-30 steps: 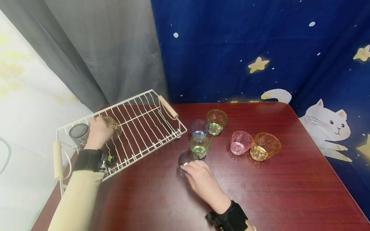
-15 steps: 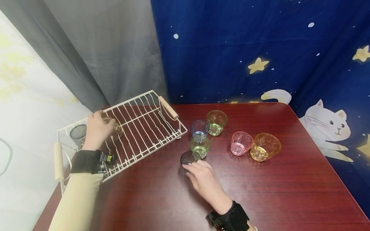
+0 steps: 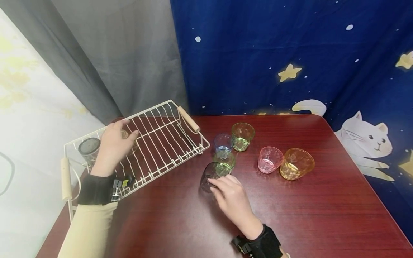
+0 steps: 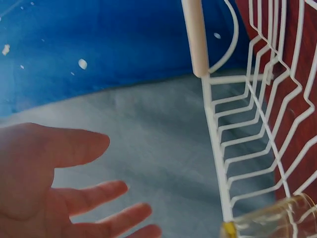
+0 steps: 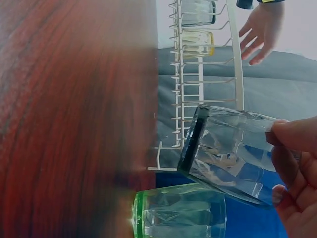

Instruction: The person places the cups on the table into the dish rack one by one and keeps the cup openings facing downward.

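Note:
My right hand pinches a dark grey drinking glass at its rim. The glass is tilted, its thick base lifted off the table in the right wrist view. Just behind it stands a green glass. Over the left part of a white wire dish rack, my left hand has its fingers spread, holding nothing. A pale yellow glass lies in the rack, partly hidden by that hand in the head view. Beside it, further left, rests another grey glass.
A blue glass and a second green glass stand behind the first green one. Further right are a pink glass and an amber glass. Curtains hang behind the red-brown table.
My left hand has let go of the pale yellow glass and risen off it with fingers spreading. My right hand has raised and tilted the dark grey glass.

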### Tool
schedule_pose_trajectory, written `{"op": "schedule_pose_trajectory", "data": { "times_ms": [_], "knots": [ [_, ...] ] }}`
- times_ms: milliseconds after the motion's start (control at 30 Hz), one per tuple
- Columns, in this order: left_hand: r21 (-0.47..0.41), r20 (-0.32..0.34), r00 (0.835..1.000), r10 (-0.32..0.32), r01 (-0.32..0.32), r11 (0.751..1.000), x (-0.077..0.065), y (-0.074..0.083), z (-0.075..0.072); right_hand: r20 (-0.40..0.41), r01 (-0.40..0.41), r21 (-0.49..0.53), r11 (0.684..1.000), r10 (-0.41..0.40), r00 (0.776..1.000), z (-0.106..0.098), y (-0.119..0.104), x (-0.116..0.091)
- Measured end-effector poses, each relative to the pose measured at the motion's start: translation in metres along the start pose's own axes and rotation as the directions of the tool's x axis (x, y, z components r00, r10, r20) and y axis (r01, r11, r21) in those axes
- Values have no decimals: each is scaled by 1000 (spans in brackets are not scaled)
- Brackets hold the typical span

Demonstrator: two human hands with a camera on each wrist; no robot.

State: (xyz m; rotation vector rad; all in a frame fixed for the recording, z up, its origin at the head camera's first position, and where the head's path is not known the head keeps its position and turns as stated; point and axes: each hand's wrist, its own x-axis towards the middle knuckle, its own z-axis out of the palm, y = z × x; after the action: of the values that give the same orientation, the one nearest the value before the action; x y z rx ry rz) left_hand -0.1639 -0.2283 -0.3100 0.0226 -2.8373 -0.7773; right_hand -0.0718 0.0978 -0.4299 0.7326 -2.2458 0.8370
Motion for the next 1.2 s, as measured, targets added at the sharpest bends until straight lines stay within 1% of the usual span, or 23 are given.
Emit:
{"op": "schedule_pose_trajectory", "data": {
  "times_ms": [167,267,400,567,633,800,933,1200],
  "knots": [
    [-18,14,999,44,-44,999,-12,14,1,-33,-20,50,999,22,999,-2,-1,2],
    [-32,12,997,72,-72,997,-20,20,4,-57,-20,81,997,25,998,-1,-1,2],
    [-49,11,994,107,-106,993,-30,23,12,-66,-25,114,993,33,997,-1,0,2],
    [-59,23,993,118,-116,992,-42,31,25,-87,-40,155,987,53,995,-2,1,2],
    [-48,29,992,123,-122,991,-48,36,28,-97,-49,166,985,66,993,-2,1,2],
    [-40,21,990,142,-141,989,-59,44,40,-110,-64,178,982,84,990,-2,1,3],
    [-66,23,989,146,-144,987,-67,51,48,-114,-76,192,978,99,989,-3,1,4],
    [-103,64,986,153,-146,984,-79,62,60,-127,-128,249,960,163,978,-3,0,4]
  ]
}}
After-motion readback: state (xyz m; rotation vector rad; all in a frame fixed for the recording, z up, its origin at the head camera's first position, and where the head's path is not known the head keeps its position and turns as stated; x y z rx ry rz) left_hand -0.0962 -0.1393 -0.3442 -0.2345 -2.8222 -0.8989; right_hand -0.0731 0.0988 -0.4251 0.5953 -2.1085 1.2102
